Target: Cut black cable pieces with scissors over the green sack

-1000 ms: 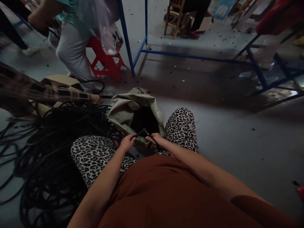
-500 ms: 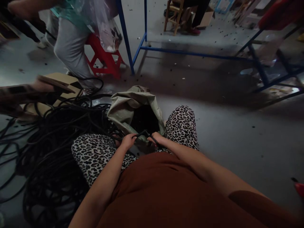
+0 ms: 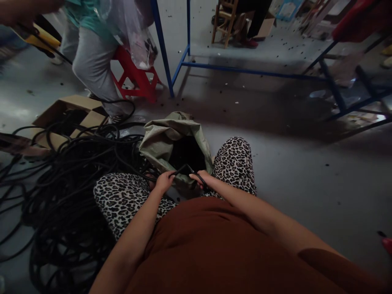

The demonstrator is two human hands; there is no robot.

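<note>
My left hand [image 3: 164, 182] is closed round a black rubber-like cord [image 3: 180, 169], whose end points toward the right hand. Dark-handled scissors [image 3: 201, 179] sit in my right hand [image 3: 200, 178], fingers wrapped round the handles. Their thin blades meet the cord's end, too small to tell whether they are closed on it. Right below both hands, between my knees, an olive woven sack [image 3: 157, 141] stands with its mouth open. Its inside is dark, and the contents cannot be made out.
A large tangle of black cord [image 3: 76, 171] covers the floor at left, beside an open cardboard box [image 3: 87, 103]. Beyond stand a person in grey trousers [image 3: 94, 61], a red stool [image 3: 131, 77] and a blue metal frame [image 3: 220, 67]. A blurred co-worker's arm shows at far left.
A co-worker's arm at left has drawn back from the cardboard box, uncovering it. The cord and scissors have shifted slightly between my hands, which stay nearly in place.
</note>
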